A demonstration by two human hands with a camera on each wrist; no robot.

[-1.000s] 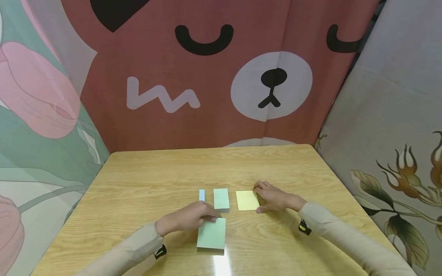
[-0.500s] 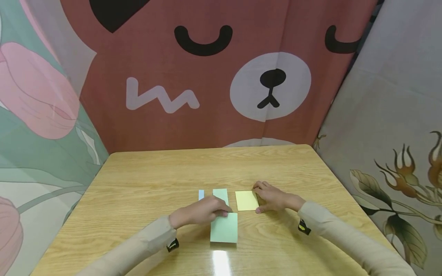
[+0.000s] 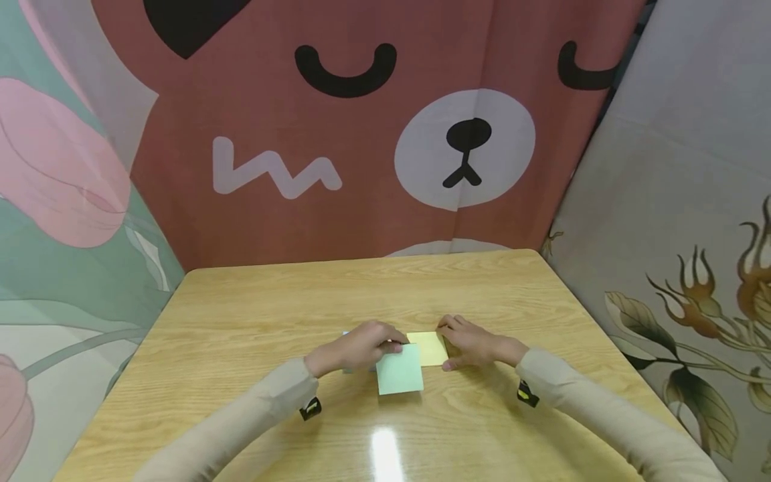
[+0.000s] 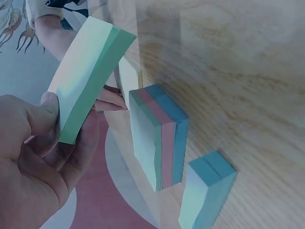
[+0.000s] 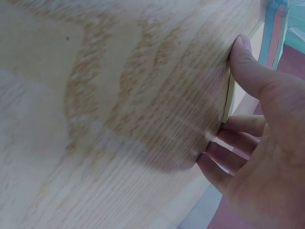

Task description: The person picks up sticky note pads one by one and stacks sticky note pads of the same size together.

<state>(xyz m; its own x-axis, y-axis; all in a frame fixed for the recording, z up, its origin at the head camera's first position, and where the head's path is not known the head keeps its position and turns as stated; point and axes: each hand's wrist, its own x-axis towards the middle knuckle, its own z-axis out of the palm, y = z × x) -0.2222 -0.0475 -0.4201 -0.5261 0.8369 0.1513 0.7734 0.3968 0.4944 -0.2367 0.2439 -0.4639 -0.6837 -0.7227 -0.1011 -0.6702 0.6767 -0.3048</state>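
The left hand [image 3: 355, 351] is gripping a green rectangular pad of sticky notes [image 3: 399, 369], with the thumb on 1 face and the curled fingers [image 4: 78, 148] behind it, and is holding it lifted off the light wooden desk [image 3: 259, 308]. In the left wrist view the green pad [image 4: 90, 76] is hanging in the air above a thicker striped stack of green, pink and blue sticky notes [image 4: 159, 138], which is lying flat on the desk. Just beside that striped stack, on the side away from the yellow pad, a small blue block of narrow sticky notes [image 4: 207, 191] is resting on the desk.

The right hand [image 3: 476, 345] is lying on the desk at the far side of the striped stack, pinching a thin yellow square pad of sticky notes [image 3: 429, 348] between its thumb [image 5: 252, 76] and curled fingertips [image 5: 238, 126]. The yellow pad is lying flat on the desk, and the lifted green pad is overlapping its near corner in the head view.
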